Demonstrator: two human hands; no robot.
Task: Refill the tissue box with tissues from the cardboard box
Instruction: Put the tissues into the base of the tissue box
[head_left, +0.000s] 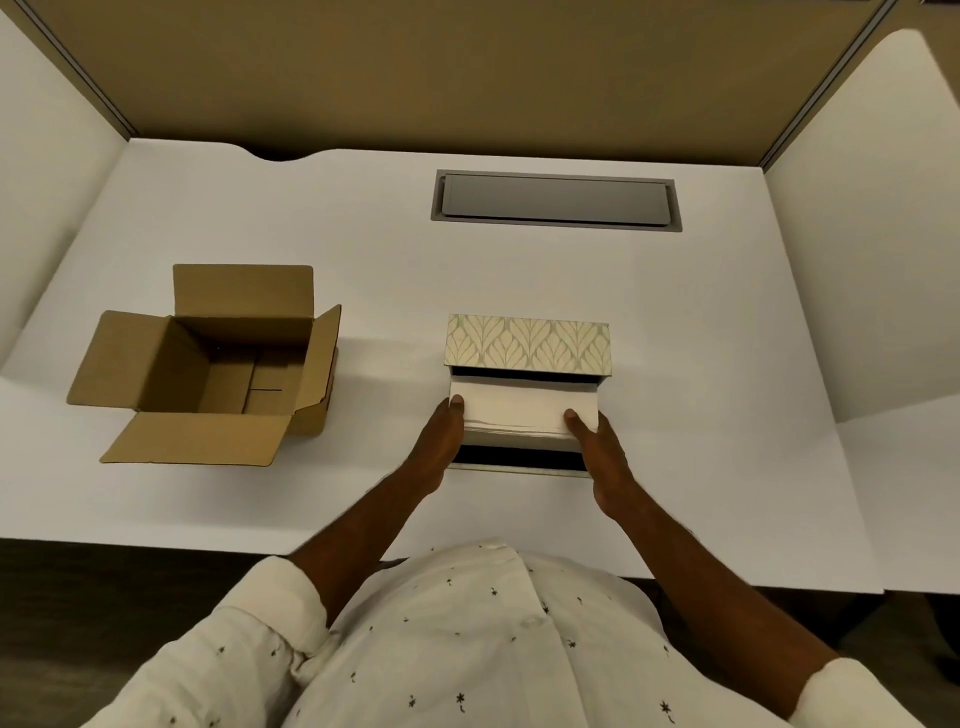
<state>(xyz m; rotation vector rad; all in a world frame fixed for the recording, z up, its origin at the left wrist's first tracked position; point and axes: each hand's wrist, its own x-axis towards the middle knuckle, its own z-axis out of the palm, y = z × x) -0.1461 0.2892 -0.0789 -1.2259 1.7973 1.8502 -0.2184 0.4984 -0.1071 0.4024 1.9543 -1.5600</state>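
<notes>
two hands are seen gripping one stack of white tissues (519, 410) by its short ends: the left hand (435, 441) at the 9 o'clock end, the right hand (602, 457) at the 3 o'clock end, each with a thumb laid on top. the stack is held over the open tissue box (519, 465), at the middle of the white bench (675, 312). a leaf-patterned lid (527, 343) stands raised at the box's 12 o'clock side. the cardboard box (208, 364) is set well apart at 9 o'clock, flaps open, interior bare. a grey hatch (556, 200) is recessed at 12 o'clock.
</notes>
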